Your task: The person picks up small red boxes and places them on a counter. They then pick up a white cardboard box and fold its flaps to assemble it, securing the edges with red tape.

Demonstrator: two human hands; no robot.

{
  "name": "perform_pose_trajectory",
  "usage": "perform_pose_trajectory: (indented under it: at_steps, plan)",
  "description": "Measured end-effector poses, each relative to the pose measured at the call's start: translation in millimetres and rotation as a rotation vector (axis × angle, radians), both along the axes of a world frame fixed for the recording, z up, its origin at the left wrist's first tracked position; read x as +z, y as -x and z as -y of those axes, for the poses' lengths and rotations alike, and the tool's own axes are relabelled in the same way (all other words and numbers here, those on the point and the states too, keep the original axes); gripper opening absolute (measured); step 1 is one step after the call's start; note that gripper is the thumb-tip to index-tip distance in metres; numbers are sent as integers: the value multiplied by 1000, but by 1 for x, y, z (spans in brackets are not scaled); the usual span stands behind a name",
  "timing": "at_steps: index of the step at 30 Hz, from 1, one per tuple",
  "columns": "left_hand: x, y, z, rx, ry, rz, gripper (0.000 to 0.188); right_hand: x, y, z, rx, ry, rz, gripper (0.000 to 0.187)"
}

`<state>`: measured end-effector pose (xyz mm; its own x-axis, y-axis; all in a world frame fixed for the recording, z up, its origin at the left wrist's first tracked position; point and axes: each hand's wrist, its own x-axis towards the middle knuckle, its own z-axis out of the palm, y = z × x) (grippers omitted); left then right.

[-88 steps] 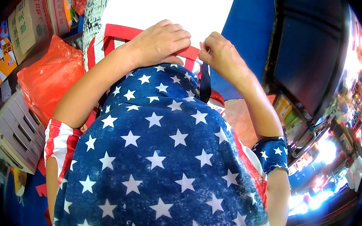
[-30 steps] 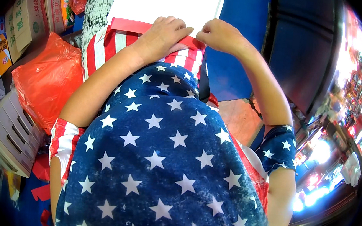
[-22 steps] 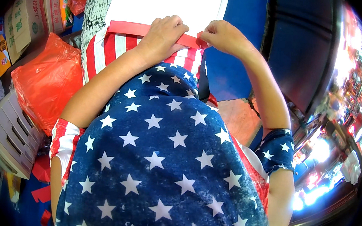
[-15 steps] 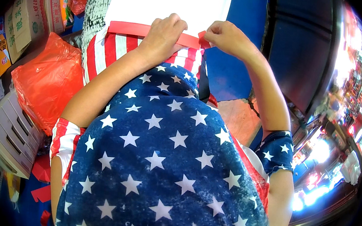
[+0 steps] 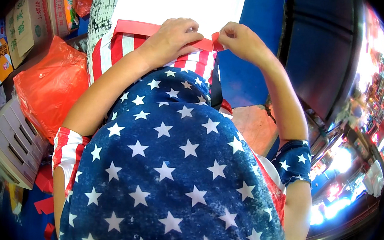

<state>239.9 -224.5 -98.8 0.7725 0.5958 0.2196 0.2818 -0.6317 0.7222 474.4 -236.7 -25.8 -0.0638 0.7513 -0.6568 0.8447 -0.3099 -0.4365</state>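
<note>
Biggest thing in my feed: the star shirt (image 5: pixel 168 173), blue with white stars, filling the lower middle and hiding whatever the work rests on. Above it a white sheet (image 5: pixel 180 1) runs off the top edge, blue surface beside it. Dark panel (image 5: pixel 319 49) at upper right, bright lights past it. At left, an orange bag (image 5: pixel 49 88), with printed boxes (image 5: pixel 25 25) above and a grey slatted crate (image 5: pixel 12 142) below. A striped cloth (image 5: pixel 115 50), red and white, lies at the sheet's lower edge. Along that edge runs a red strip (image 5: pixel 134 26). Left hand (image 5: pixel 172 37) lies over the strip, fingers curled down and pressing on it. Right hand (image 5: pixel 239 39) pinches the strip's right end (image 5: pixel 217 41), thumb and fingers together on a small raised flap. The two hands sit just beside each other, nearly touching, at the strip's right end.
</note>
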Motion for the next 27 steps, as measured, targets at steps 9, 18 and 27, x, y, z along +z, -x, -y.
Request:
perform_pose_trajectory:
  at_steps: [9, 18, 27]
  plan:
    - [-3, -8, -7, 21, 46, -32, 25, 17, 39, 29, 522, -673, 378, 24]
    - [4, 19, -11, 63, -125, -49, 21, -20, 46, 42, 475, -622, 270, 12]
    - [8, 70, -21, 86, 28, -155, 16, -20, 51, 33, 494, -474, 305, 8]
